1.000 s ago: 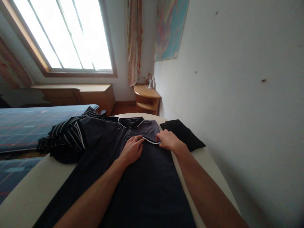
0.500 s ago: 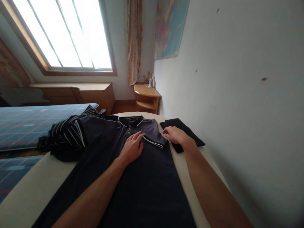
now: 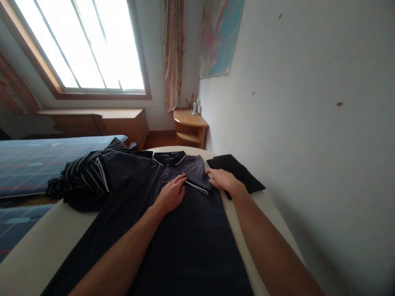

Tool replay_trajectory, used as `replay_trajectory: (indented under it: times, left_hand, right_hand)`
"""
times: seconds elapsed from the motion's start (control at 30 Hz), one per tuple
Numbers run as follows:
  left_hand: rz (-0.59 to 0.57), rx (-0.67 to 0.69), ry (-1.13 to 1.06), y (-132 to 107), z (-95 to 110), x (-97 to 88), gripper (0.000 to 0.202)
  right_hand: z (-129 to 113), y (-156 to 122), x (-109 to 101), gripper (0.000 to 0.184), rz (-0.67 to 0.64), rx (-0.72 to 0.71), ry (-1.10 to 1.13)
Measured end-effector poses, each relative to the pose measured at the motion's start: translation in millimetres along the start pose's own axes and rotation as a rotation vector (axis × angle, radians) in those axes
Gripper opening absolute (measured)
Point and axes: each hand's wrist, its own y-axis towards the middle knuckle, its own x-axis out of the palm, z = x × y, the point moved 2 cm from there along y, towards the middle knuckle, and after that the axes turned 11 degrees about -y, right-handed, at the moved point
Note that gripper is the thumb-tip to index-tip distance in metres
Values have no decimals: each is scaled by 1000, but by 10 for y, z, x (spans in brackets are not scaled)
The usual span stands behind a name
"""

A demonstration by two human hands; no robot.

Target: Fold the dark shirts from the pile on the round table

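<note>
A dark polo shirt [image 3: 185, 230] lies face up, its black collar [image 3: 169, 157] pointing away from me. Its right-hand sleeve [image 3: 197, 170] is turned inward over the chest, with a white-edged cuff showing. My left hand [image 3: 171, 193] rests open on the chest, palm down, fingertips at the inner end of that cuff. At the outer fold of the same sleeve, my right hand [image 3: 222, 180] touches the cloth with index finger and thumb apart; its other fingers are partly hidden. Beyond it lies a folded black cloth [image 3: 237, 168].
Under the shirt is a cream rounded tabletop [image 3: 58, 234]. Striped black clothing [image 3: 83, 174] is heaped at the left, near a blue checked mattress [image 3: 46, 160]. The white wall [image 3: 308, 156] runs close along the right. A wooden corner shelf [image 3: 191, 119] stands behind.
My right hand has shifted slightly left, from beside the sleeve onto its fold. My left hand stays nearly where it was on the chest.
</note>
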Motion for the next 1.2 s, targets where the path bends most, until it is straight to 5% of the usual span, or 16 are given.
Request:
replay_trajectory:
  times: [0.2, 0.4, 0.6, 0.9, 1.2]
  left_hand:
    - [-54, -32, 92, -31, -17, 42, 47]
    - [-102, -48, 125, -65, -15, 86, 51]
    - [-154, -65, 142, -73, 27, 91, 57]
    - [-197, -59, 138, -307, 187, 62, 60]
    - [-231, -20, 77, -624, 320, -56, 60]
  right_hand:
    - [-137, -89, -47, 32, 42, 108, -67]
    - [-402, 99, 174, 56, 333, -10, 27]
    - [-444, 246, 481, 70, 170, 2, 63]
    - [-647, -91, 135, 63, 77, 75, -140]
    - [-609, -38, 58, 37, 319, 166, -124]
